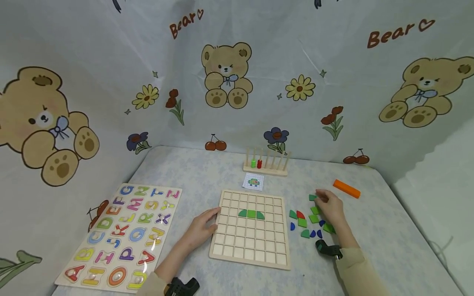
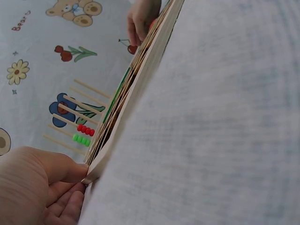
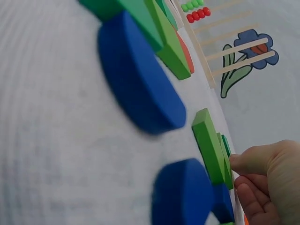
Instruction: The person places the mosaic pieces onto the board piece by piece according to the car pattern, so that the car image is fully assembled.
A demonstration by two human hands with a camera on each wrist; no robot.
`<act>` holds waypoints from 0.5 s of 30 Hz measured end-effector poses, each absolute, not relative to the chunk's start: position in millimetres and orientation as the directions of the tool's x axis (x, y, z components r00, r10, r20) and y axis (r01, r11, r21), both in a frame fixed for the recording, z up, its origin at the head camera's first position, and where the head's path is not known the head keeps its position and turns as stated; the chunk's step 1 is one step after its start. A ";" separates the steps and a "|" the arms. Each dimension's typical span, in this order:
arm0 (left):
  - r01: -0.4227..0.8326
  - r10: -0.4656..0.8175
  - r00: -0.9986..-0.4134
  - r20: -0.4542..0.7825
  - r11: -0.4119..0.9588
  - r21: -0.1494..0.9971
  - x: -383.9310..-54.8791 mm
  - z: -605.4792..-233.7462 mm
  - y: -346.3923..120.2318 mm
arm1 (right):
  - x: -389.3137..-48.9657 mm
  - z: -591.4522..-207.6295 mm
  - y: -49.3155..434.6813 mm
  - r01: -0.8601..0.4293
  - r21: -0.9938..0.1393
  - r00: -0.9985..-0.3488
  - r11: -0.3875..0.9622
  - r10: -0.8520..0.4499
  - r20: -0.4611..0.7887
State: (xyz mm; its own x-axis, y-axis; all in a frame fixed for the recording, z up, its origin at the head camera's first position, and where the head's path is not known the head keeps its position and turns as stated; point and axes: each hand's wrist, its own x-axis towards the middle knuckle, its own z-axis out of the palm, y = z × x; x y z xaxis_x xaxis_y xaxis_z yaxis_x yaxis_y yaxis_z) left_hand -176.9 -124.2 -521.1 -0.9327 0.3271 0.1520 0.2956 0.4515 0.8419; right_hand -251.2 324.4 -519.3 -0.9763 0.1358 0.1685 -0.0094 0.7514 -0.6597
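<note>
Fingers of L hand are pinching wooden grid board at approx. 9 o'clock edge. In it, 3 green pcs are sitting slightly toward 12 o'clock. Loose blocks are lying at board's 3 o'clock. At 2 o'clock, dk. green block is lying just beside R hand; I cannot tell if its fingers are pinching it.

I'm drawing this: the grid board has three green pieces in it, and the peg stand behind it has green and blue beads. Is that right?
No: the head view shows green beads and red beads, not blue, on the peg stand behind the grid board. The three green pieces are right.
</note>
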 end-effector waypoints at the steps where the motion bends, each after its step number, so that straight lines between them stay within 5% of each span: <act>1: 0.287 0.326 -0.935 0.143 0.453 0.844 -177.1 -520.8 -123.9 | -251.1 -519.6 324.9 -0.011 -0.659 -0.975 0.752 0.138 0.174; 15: 0.256 0.325 -0.938 0.124 0.405 0.878 -175.2 -520.1 -123.5 | -248.8 -519.0 321.6 -0.058 -0.658 -0.987 0.750 0.055 0.149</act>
State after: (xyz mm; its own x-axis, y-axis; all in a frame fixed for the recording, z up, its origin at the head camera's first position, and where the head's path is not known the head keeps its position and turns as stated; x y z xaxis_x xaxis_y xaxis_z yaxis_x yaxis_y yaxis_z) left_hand -175.2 -123.5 -520.1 -0.9376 0.3249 0.1238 0.2561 0.4046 0.8779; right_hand -248.8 321.6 -519.0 -0.9873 0.0547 0.1490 -0.0578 0.7504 -0.6584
